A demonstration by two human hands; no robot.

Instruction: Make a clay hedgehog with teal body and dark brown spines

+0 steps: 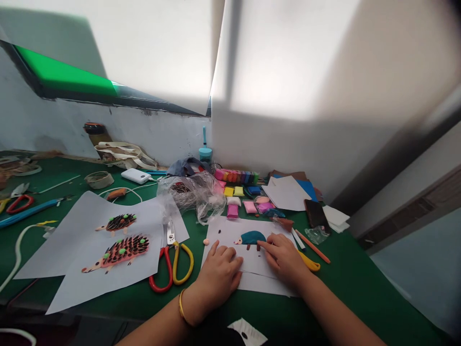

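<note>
A blue clay hedgehog [253, 237] with a pale face and brown legs lies on a white sheet of paper [230, 229]. My right hand [284, 257] reaches in from the right, its index finger stretched out onto a brown clay leg [258, 247]. The other fingers of that hand bend downward, and nothing shows in them. Flat on the paper's lower left rests my left hand [220, 274], fingers spread and holding nothing. A small dark clay bit [219, 231] and a pale clay ball [206, 241] are beyond it.
Red-and-yellow-handled scissors [173, 266] lie left of my left hand, beside a sheet with two finished clay hedgehogs [122, 250]. Several clay packets [238, 191] and a plastic bag [194, 194] are behind. To the right are a phone [317, 215], an orange pencil [313, 246] and a yellow handle [309, 262].
</note>
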